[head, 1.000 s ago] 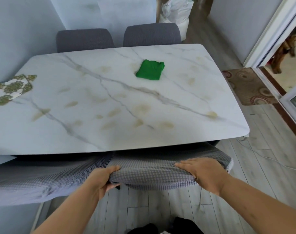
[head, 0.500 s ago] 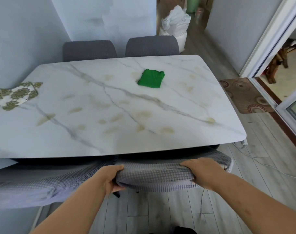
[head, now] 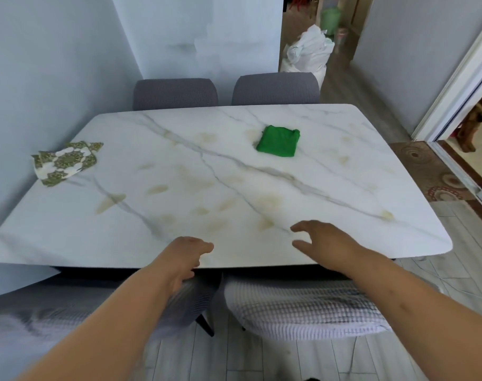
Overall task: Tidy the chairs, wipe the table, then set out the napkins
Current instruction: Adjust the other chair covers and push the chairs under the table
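Green cloth (head: pixel 278 143), likely soft, light, pinchable anywhere, is lying far-right; left grip (head: pixel 185 257) and right grip (head: pixel 327 244) are hovering open.

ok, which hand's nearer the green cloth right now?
Right. The right hand is over the table at its near edge, roughly in line with the green cloth. The left hand is at the same edge, farther to the cloth's left.

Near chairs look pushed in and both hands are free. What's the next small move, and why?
Probably reach the right hand forward for the folded green cloth. That hand and the left hand hold nothing, the near right chair sits tucked under the table, and yellowish stains mark its top, so wiping looks due.
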Demonstrator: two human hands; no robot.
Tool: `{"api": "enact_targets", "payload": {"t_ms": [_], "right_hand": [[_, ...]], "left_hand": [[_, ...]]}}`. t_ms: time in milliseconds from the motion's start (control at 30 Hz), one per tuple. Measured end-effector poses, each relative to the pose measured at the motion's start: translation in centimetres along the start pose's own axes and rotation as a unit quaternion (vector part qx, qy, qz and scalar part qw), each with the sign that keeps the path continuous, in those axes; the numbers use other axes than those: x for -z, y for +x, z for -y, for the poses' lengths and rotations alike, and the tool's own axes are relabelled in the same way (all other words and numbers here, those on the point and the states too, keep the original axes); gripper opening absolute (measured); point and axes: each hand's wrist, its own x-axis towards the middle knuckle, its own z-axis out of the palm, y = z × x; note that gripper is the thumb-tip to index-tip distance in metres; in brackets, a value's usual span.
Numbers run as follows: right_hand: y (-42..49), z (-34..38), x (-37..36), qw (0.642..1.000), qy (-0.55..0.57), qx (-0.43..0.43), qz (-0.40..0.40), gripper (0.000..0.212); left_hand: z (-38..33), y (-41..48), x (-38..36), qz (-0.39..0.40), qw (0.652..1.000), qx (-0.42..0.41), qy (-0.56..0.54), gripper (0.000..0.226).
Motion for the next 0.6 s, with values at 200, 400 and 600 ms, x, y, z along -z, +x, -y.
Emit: {"api": "enact_targets", "payload": {"t_ms": [200,400,600], "right_hand": [[6.6,0.7,2.1,0.979,0.148,-0.081,-0.115,0.017],[16.9,-1.5,5.3,0.936,0.287,-0.137,-0.153,0.025],[27.5,-3.4,5.3,0.984,0.093,-0.074,-0.133,0.036]], "left_hand": [[-1.0,3.8,3.0,-0.048,0.997,-0.052,-0.005,0.018],[-3.4,8.4,3.6,-0.103,0.992,-0.076,0.021,0.027],[-6.0,12.8,2.6,-0.122,0.99,-0.063,0.04,0.023]]}}
